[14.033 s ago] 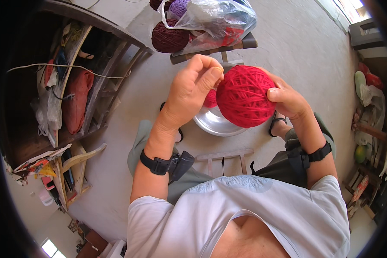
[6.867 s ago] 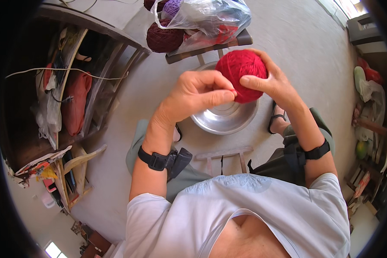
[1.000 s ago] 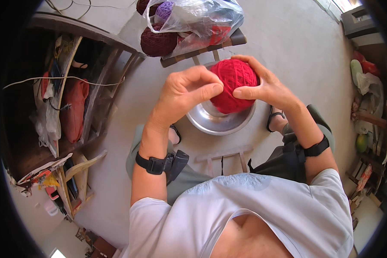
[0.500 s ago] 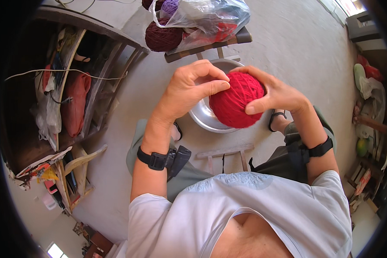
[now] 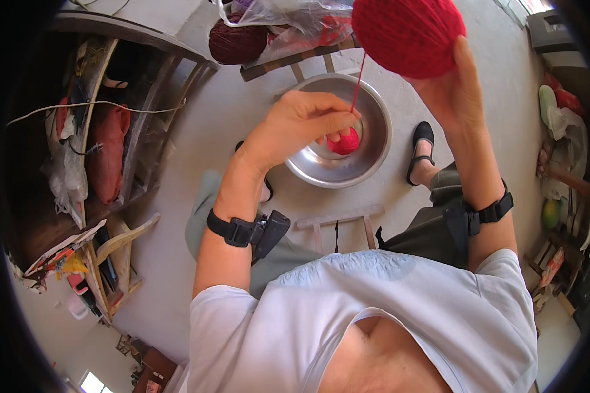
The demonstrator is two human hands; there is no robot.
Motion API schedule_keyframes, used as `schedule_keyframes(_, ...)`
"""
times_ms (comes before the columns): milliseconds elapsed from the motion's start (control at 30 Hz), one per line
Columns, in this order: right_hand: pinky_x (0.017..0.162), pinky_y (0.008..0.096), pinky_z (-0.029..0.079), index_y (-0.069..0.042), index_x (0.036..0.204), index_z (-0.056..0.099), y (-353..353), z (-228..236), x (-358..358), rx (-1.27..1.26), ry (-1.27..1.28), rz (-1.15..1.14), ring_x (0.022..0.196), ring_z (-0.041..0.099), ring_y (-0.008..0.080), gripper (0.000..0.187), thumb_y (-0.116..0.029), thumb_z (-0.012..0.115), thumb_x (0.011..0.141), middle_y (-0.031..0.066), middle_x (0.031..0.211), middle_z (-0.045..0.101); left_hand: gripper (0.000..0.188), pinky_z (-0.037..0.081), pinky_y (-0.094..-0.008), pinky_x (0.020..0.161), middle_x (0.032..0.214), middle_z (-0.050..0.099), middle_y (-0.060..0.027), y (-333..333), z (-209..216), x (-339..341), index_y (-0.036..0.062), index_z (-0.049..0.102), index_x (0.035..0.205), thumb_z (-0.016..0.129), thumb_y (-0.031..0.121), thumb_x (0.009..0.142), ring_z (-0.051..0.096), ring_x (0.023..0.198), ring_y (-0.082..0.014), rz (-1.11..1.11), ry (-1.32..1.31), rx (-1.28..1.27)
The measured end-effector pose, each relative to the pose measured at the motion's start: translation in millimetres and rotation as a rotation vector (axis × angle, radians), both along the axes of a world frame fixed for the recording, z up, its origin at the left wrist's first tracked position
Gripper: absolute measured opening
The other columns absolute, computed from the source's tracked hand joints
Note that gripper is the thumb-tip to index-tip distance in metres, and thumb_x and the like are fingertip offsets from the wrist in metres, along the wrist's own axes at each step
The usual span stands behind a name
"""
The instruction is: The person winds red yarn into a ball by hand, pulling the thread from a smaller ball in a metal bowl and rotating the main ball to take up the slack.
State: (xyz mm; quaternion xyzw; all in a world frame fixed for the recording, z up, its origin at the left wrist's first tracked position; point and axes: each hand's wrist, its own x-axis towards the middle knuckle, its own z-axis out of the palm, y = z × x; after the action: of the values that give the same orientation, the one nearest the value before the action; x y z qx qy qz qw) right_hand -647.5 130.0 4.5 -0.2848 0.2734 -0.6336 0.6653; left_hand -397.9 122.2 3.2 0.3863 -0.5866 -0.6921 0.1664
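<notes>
My right hand [image 5: 449, 92] is wrapped round a large ball of red yarn [image 5: 410, 36], raised at the top of the view. From that ball a taut strand of red yarn [image 5: 359, 82] slants down to my left hand [image 5: 311, 124]. The left thumb and fingers pinch the strand over a round metal basin [image 5: 381, 141]. A smaller red yarn ball [image 5: 344, 142] lies in the basin, partly hidden behind the left fingers.
Beyond the basin, a stool [image 5: 295, 57] bears a clear plastic bag [image 5: 311, 23] and a dark maroon yarn ball [image 5: 237, 42]. An open wooden cabinet [image 5: 167, 111] stands at the left. A wooden stool frame [image 5: 339, 217] is between my legs. Shelves with bags line the right.
My right hand has lifted the large red ball up and away from my left hand. Strand now stretches between them, and the small ball in the basin has come into sight.
</notes>
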Motion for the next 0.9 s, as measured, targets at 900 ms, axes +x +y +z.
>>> schedule_keyframes(900,0.107,0.0374,0.04,-0.003,0.143,0.044,20.9,4.1,1.6,0.033,0.541,0.668,0.124,0.054,0.025,0.097,-0.047,0.084,0.066,0.0133,0.134,0.055,0.014,0.048,-0.0206,0.066,0.08,0.067,0.0005,-10.9,3.1,14.3,0.003,0.071,0.094,0.07,0.017,0.091,0.059,0.072,-0.006,0.31,0.208,-0.126)
